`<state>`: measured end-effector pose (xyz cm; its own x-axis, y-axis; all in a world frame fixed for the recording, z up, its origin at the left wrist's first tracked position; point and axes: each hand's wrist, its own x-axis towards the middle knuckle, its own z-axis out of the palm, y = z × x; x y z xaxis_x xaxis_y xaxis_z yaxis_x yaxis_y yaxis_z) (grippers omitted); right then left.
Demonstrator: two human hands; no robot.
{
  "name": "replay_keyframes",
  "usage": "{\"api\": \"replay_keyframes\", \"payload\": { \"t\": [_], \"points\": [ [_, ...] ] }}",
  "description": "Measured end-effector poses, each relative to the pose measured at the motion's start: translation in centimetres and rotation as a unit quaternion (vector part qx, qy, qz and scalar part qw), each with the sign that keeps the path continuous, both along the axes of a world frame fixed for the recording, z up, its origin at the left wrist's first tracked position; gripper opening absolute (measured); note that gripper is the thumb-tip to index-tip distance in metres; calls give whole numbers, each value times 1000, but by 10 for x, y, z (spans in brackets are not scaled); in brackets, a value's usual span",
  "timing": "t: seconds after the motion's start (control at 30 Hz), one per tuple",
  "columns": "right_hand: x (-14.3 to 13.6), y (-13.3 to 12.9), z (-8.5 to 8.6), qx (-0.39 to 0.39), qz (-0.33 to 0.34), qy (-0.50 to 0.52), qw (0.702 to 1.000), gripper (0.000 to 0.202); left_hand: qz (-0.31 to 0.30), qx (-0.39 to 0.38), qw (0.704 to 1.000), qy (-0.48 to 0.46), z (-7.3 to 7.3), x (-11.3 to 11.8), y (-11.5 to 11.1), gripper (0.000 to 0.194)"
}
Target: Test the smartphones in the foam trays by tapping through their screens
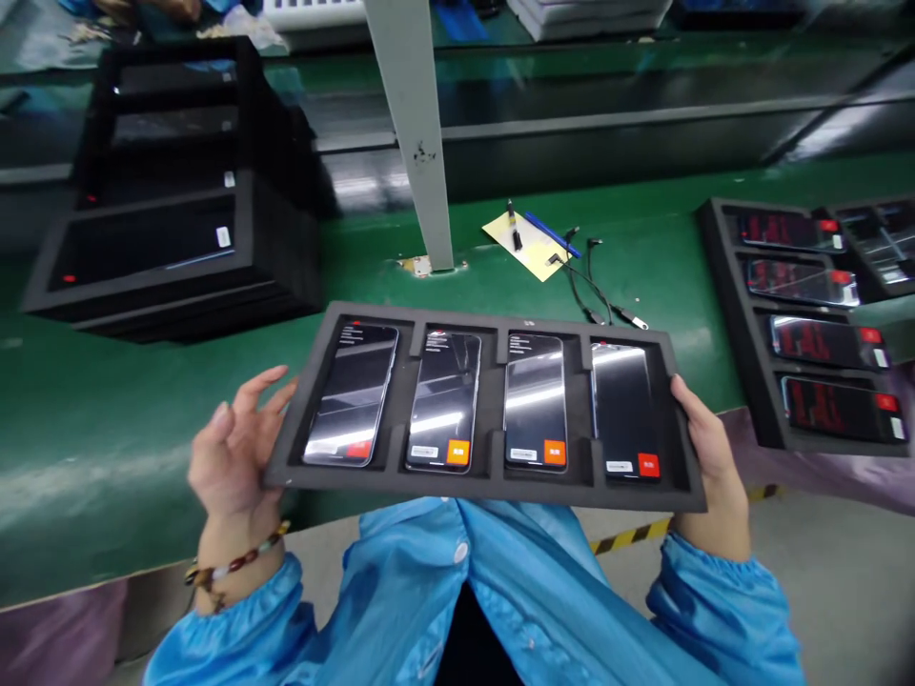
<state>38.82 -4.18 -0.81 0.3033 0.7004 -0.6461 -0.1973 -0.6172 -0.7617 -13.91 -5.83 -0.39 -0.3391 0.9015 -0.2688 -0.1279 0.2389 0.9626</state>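
Observation:
A black foam tray [457,488] lies before me at the table's front edge, with several phones in its slots. One phone [352,393] fills the leftmost slot; another phone [623,405] is in the rightmost. They lie screen up, with red or orange stickers and white labels near their lower ends. My right hand [711,457] grips the tray's right end, thumb along the rim and other fingers hidden beneath. At the left end, my left hand [239,443] is open, palm up with fingers spread, its palm against or just beside the tray's edge.
Stacked black foam trays [278,248] with phones stand at the left. Another phone tray [768,381] lies at the right, partly beside a further one. A metal post [418,143] rises behind my tray. Near it are yellow paper [533,252], a blue pen [550,233] and black cables [593,286].

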Motion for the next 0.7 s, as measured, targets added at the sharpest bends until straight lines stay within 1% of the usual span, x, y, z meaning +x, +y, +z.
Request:
{"api": "replay_keyframes", "payload": {
  "t": [0.03, 0.1, 0.17, 0.23, 0.3, 0.33, 0.37, 0.4, 0.43, 0.47, 0.5, 0.53, 0.57, 0.6, 0.63, 0.67, 0.7],
  "points": [
    [4, -7, 2, 8, -10, -8, 1000, 54, -7, -4, 1000, -4, 2, 3, 2, 54],
    [15, -29, 7, 25, -64, -32, 997, 53, -40, -5, 999, -21, 3, 12, 9, 55],
    [26, -58, 13, 50, -143, -69, 986, 50, -83, 6, 996, -43, -1, 18, 18, 52],
    [35, -85, 18, 88, -193, -118, 970, 46, -104, 18, 993, -60, -8, 22, 26, 50],
    [42, -101, 20, 148, -193, -168, 955, 45, -102, 27, 993, -60, -16, 24, 35, 48],
    [44, -104, 20, 182, -182, -190, 947, 45, -106, 35, 993, -39, -19, 28, 41, 47],
    [47, -102, 19, 215, -171, -209, 939, 46, -123, 52, 991, 5, -22, 35, 48, 44],
    [51, -97, 18, 244, -168, -226, 928, 48, -156, 80, 982, 69, -24, 46, 57, 41],
    [54, -88, 16, 266, -170, -241, 918, 50, -211, 117, 957, 159, -25, 63, 69, 37],
    [59, -77, 15, 281, -179, -254, 908, 52, -281, 165, 910, 256, -26, 85, 83, 35],
    [63, -64, 14, 292, -190, -263, 900, 54, -354, 234, 844, 329, -26, 113, 99, 34],
    [67, -50, 13, 299, -199, -271, 893, 57, -422, 299, 763, 388, -27, 145, 118, 35],
    [70, -36, 13, 300, -200, -274, 892, 60, -477, 348, 679, 436, -28, 180, 137, 38],
    [72, -24, 14, 298, -193, -277, 893, 64, -501, 370, 645, 443, -28, 215, 157, 37],
    [72, -13, 14, 294, -181, -280, 896, 70, -509, 382, 629, 447, -29, 249, 177, 35],
    [71, -4, 15, 289, -163, -284, 899, 75, -509, 390, 619, 453, -31, 279, 196, 38],
    [68, 3, 16, 282, -140, -288, 904, 78, -504, 394, 615, 462, -32, 305, 213, 44]
  ]
}}
